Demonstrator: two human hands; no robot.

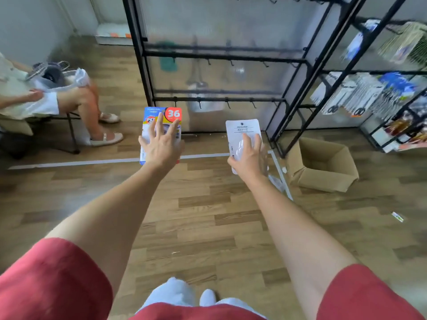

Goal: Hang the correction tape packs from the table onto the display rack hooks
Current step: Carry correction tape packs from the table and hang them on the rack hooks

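The left hand (161, 148) grasps the colour-printed correction tape pack (172, 114). The right hand (248, 158) grasps the white correction tape pack (242, 129). Both packs are upright, near the display rack (219, 99) lower hooks (228, 104).

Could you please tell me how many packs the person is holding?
2: a colourful pack in the left hand, a white pack in the right hand. More could be stacked behind.

Left pack (161, 116) blue-yellow, red "36" circle; right pack (243, 132) white; rack (221, 57) black; sleeves (53, 280) red.
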